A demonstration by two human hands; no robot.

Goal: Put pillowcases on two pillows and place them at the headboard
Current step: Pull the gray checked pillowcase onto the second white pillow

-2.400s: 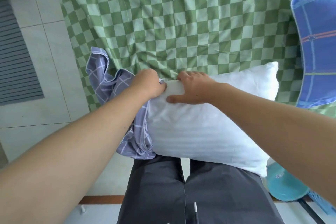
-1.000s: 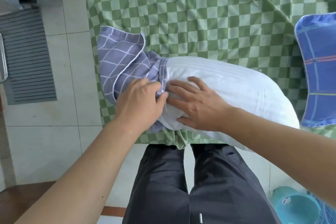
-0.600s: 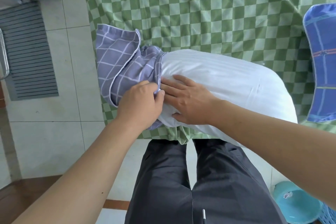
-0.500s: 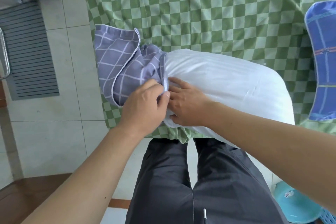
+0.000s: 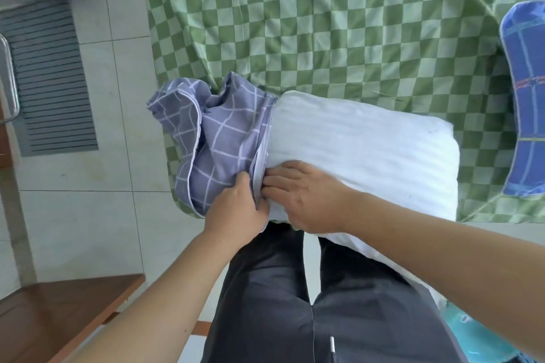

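The job is in its early part; the white pillow (image 5: 368, 153) lies across the near edge of the bed (image 5: 324, 23), on the green checked sheet, with its right end hanging off the edge towards the person's legs, and the purple grid pillowcase (image 5: 218, 138) covers only its left end; most of the pillow is bare, and the loose cloth is bunched up at the left, spilling over the bed's corner. The left hand (image 5: 236, 212) grips the pillowcase hem, fingers curled round the cloth at the open mouth; the right hand (image 5: 306, 194) lies on the pillow just beside that hem, fingers fairly straight and pressing the filling down, the fingertips touching or tucked at the hem's edge, which of the two I cannot tell. Judging from this, the hem has yet to be drawn along nearly the whole length of the pillow; after that the pillow must go to the headboard, which is not in view. At the right edge lies a blue plaid pillow (image 5: 528, 103), seemingly already in a case; whether it is one of the two meant, and whether it sits at the headboard, I cannot say. Count: two pillows in sight, one white and one blue; one purple pillowcase being fitted; two hands, both at the hem.
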